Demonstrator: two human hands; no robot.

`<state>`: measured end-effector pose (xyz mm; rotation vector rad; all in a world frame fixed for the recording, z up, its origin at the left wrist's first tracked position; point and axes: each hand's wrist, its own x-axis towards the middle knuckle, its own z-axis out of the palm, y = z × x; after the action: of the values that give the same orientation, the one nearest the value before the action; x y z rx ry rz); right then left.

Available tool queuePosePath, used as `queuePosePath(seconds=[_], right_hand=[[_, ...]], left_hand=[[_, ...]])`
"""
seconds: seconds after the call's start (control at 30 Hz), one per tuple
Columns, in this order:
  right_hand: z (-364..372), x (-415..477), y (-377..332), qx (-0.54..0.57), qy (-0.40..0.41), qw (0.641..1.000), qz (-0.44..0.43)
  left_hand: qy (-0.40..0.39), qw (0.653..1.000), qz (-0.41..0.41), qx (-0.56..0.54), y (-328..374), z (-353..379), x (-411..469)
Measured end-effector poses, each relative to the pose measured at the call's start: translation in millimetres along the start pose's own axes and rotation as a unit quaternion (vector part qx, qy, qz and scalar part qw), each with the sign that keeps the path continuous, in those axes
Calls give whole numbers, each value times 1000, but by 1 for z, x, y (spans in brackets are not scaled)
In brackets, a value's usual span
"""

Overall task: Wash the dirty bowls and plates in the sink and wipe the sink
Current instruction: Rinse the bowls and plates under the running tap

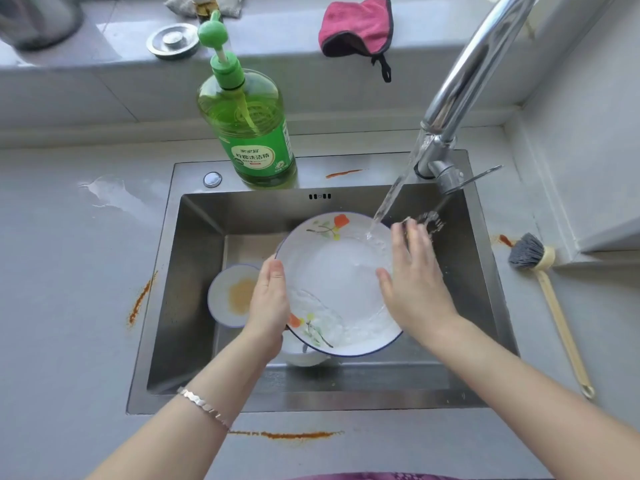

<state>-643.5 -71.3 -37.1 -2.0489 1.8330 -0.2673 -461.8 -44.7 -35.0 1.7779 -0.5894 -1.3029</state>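
Observation:
A white plate (332, 271) with flower prints and a blue rim is held tilted over the steel sink (194, 271). Water from the faucet (460, 81) runs onto its upper right edge. My left hand (268, 303) grips the plate's left rim, thumb on the face. My right hand (415, 282) lies over the right rim with fingers fairly straight; the fingertips press on a wire scrubber (431, 220). A small bowl (221, 296) with orange residue sits at the sink's left. Another white bowl (304, 356) lies partly hidden under the plate.
A green dish soap bottle (249, 126) stands on the sink's back ledge. A pink cloth (356, 26) and a metal drain plug (173, 41) lie on the sill. A long-handled brush (533, 254) rests on the right counter. Orange stains (140, 299) mark the counter.

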Motion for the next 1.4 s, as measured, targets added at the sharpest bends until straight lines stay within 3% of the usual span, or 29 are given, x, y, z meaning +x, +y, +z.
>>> queuePosePath(seconds=[0.07,0.13,0.23,0.4,0.47,0.6,0.67,0.8,0.97,1.1,1.23,1.4], right_hand=[[11,3,-11,-92,-26,993,-75],[23,5,-26,-65,-99,989,-92],[31,8,-51,-18,-121,982,-146],[27,-7,-30,-42,-219,922,-318],[26,-8,-5,-59,-189,929,-314],[25,11,10,-96,-194,965,-144],[25,17,-7,-75,-186,971,-129],[36,8,-42,7,-175,962,-212],[28,-27,-25,35,-260,901,-345],[25,-44,24,17,-179,923,-341],[22,-49,49,45,-118,936,-330],[16,-58,43,170,-12,934,-313]], left_hand=[[-8,1000,-9,-2,-3,6,-4],[-19,1000,-8,-3,-4,11,-9],[-23,1000,2,-5,3,19,-13],[-11,1000,21,-18,8,3,-3],[-11,1000,26,1,5,-5,-1],[-23,1000,15,8,4,1,-10],[-26,1000,-1,-2,2,7,-14],[-21,1000,0,-1,4,18,-18],[2,1000,1,-29,8,8,-9],[-2,999,-33,12,12,1,-10],[-38,991,-126,14,18,3,-18],[-77,971,-224,27,35,14,-27]])
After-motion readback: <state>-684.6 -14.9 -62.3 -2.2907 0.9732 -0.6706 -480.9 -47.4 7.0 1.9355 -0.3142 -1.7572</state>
